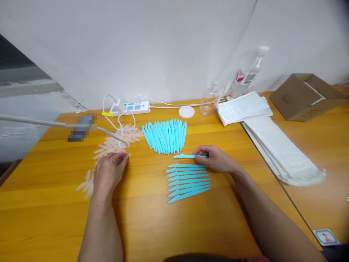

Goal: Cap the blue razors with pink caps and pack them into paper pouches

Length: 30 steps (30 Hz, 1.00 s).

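My right hand (214, 158) is closed round the handle of a turquoise eyebrow razor (184, 156), its blade end pointing left. Just below it, several more razors (188, 183) lie side by side in a column on the wooden table. A dense pile of the same razors (165, 136) lies above. On the left, my left hand (110, 169) pinches a small pale pink blade cap (129, 155), of which only the tip shows. Loose pale pink caps (111, 143) are spread above and beside that hand, which hides part of them.
Behind are a power strip (136, 107) with white cables, a round white lid (187, 111), a clear jar (208, 105) and a water bottle (248, 74). White plastic bags (280, 149) and a cardboard box (300, 96) lie right. A cable crosses a pixelated object (81, 127) at left.
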Available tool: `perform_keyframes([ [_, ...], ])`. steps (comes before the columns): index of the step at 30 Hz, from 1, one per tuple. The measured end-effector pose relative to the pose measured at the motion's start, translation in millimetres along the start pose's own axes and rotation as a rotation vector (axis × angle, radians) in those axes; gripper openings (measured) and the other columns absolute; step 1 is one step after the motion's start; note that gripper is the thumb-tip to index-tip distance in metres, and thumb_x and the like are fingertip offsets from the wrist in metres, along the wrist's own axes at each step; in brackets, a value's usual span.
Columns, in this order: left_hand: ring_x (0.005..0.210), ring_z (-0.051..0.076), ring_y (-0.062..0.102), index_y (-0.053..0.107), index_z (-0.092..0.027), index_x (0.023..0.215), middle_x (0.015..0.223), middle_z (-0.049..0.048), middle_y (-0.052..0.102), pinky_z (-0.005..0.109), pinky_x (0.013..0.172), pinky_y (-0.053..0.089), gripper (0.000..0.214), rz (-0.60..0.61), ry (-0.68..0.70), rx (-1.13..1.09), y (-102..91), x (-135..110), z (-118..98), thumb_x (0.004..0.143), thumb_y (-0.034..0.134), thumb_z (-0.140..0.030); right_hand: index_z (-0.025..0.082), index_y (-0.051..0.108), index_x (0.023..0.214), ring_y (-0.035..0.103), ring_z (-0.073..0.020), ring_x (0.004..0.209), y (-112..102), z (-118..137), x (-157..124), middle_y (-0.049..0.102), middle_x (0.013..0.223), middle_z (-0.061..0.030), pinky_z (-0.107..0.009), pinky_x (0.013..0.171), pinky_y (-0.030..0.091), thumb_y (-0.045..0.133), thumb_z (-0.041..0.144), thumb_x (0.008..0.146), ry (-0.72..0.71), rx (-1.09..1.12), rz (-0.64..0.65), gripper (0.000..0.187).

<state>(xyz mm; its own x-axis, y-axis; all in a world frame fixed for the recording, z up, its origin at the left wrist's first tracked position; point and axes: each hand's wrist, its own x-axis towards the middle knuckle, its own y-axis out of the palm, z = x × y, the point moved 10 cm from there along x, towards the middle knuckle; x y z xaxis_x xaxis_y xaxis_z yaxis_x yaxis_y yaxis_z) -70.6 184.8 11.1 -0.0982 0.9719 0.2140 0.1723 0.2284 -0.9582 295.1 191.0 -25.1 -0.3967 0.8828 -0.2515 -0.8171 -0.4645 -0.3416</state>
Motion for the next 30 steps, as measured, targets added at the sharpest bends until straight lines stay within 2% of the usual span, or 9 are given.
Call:
perform_keyframes([
  [3,0.092,0.028,0.067,0.077,-0.021,0.092,0.096,0.0089,0.075,0.037,0.083,0.049,0.031,-0.006,0.035,-0.006,0.0,-1,-4,0.09,0.056,-0.043,0.017,0.062,0.084,0.044,-0.0091,0.059,1,2,0,0.053,0.069,0.004,-0.022,0.054,0.036,0.062,0.034,0.083,-0.012,-0.016,-0.009,0.017],
  [6,0.087,0.024,0.069,0.076,-0.021,0.099,0.098,0.007,0.076,0.033,0.081,0.051,0.035,0.074,0.015,-0.275,7.0,-7,-22,0.092,0.055,-0.048,0.017,0.062,0.083,0.043,-0.0089,0.059,4,7,0,0.054,0.068,0.004,-0.021,0.054,0.036,0.061,0.035,0.085,-0.041,-0.028,-0.012,0.018],
  [10,0.086,0.02,0.07,0.075,-0.019,0.104,0.098,0.0048,0.078,0.027,0.078,0.053,0.037,0.377,0.06,-0.776,31.0,-26,-88,0.091,0.059,-0.05,0.018,0.062,0.085,0.043,-0.0086,0.059,13,15,-1,0.053,0.068,0.0045,-0.02,0.053,0.035,0.059,0.034,0.087,-0.099,-0.028,0.007,0.017],
  [12,0.084,0.018,0.07,0.076,-0.019,0.1,0.094,0.0037,0.078,0.026,0.074,0.053,0.035,0.44,0.084,-0.838,35.7,-33,-115,0.091,0.061,-0.048,0.018,0.063,0.085,0.044,-0.0088,0.06,16,18,-1,0.055,0.069,0.0043,-0.02,0.054,0.036,0.058,0.033,0.088,-0.108,-0.037,0.01,0.016],
  [14,0.08,0.017,0.069,0.077,-0.019,0.098,0.09,0.0024,0.078,0.024,0.071,0.052,0.033,0.468,0.093,-0.846,39.4,-37,-129,0.091,0.061,-0.047,0.018,0.063,0.085,0.046,-0.0093,0.061,17,19,-1,0.057,0.07,0.0038,-0.021,0.055,0.037,0.058,0.031,0.087,-0.112,-0.052,0.012,0.014],
  [19,0.077,0.015,0.068,0.076,-0.019,0.101,0.088,0.0016,0.077,0.024,0.07,0.051,0.03,0.467,0.117,-0.872,43.9,-40,-140,0.093,0.06,-0.043,0.018,0.064,0.086,0.051,-0.0099,0.063,21,26,-3,0.062,0.073,0.0031,-0.021,0.057,0.04,0.057,0.029,0.088,-0.139,-0.07,0.031,0.013],
  [23,0.076,0.015,0.067,0.075,-0.02,0.098,0.088,0.0022,0.076,0.025,0.07,0.051,0.026,0.397,0.169,-0.861,41.8,-39,-151,0.095,0.058,-0.039,0.018,0.067,0.085,0.055,-0.0107,0.065,23,31,-1,0.066,0.075,0.0021,-0.021,0.06,0.041,0.057,0.029,0.091,-0.188,-0.138,-0.009,0.016],
  [27,0.086,0.017,0.066,0.074,-0.022,0.098,0.094,0.0042,0.074,0.028,0.078,0.05,0.02,0.265,0.306,-0.719,35.6,-34,-163,0.096,0.056,-0.031,0.018,0.072,0.084,0.06,-0.0145,0.075,18,36,1,0.069,0.08,-0.0026,-0.026,0.072,0.043,0.06,0.026,0.092,-0.312,-0.357,-0.14,0.016],
  [30,0.092,0.019,0.064,0.076,-0.024,0.098,0.096,0.0055,0.073,0.032,0.084,0.049,0.019,0.214,0.419,-0.601,35.0,-34,-168,0.096,0.057,-0.029,0.018,0.076,0.083,0.061,-0.0178,0.081,21,38,1,0.068,0.081,-0.0061,-0.029,0.078,0.043,0.06,0.023,0.092,-0.369,-0.518,-0.149,0.019],
])
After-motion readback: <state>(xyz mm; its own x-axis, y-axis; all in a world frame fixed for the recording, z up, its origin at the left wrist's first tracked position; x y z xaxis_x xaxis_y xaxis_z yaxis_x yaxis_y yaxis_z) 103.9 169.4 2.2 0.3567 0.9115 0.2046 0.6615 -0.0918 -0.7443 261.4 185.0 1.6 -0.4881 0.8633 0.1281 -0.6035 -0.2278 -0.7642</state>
